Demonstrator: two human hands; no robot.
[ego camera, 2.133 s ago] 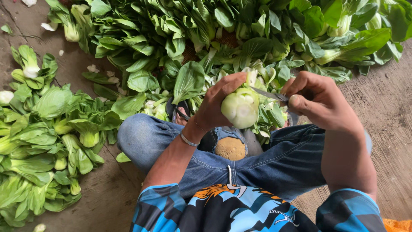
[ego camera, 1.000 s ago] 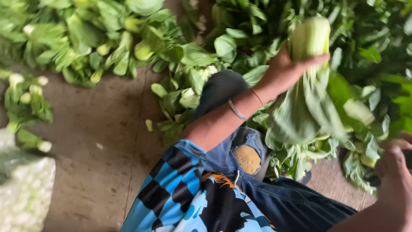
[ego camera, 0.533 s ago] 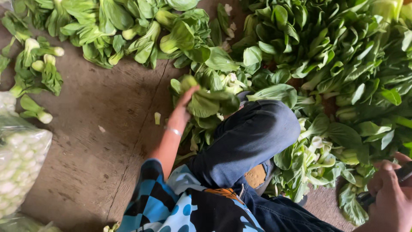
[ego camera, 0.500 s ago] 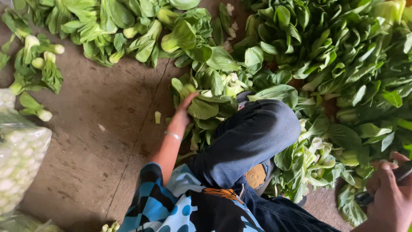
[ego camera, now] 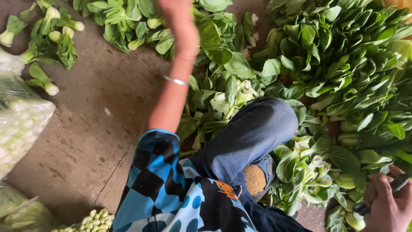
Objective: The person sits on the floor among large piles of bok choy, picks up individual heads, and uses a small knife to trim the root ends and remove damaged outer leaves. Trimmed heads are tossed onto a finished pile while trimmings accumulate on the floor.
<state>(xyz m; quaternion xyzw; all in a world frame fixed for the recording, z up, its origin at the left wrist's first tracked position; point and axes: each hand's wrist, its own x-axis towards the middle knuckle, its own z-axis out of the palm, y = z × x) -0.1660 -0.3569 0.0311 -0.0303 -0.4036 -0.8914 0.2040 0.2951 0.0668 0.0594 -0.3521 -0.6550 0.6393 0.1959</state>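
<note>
Your left hand [ego camera: 178, 13] reaches to the frame's top, its grip hidden, over leafy greens [ego camera: 141, 21]. Your right hand [ego camera: 388, 204], lower right, clasps a knife [ego camera: 401, 184]. The greens look light and bruise easily; grip the firm base.

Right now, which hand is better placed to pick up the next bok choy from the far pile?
Left, probably. The left hand is stretched out over the bok choy pile at the top of the view, while the right hand sits low by the knee, closed around a dark knife handle.
</note>
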